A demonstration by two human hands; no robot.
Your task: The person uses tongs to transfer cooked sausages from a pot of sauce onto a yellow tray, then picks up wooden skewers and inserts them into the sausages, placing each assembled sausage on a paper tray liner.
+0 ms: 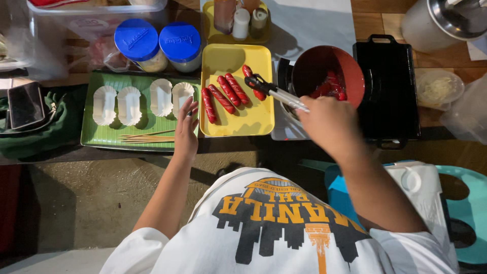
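Your right hand (pixel 324 124) squeezes the tongs (pixel 276 94), their tips pinching a red sausage (pixel 256 90) at the yellow tray's (pixel 264 119) three o'clock edge. Left hand (pixel 186 129), fingers spread, rests at nine o'clock. A loose pinch could drop it.

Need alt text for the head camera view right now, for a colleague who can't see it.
Seen from above, a person's right hand holds metal tongs over red sausages on a yellow tray, beside a red pot holding more red pieces. The left hand rests at the edge of a green tray of empty white paper boats and wooden skewers.
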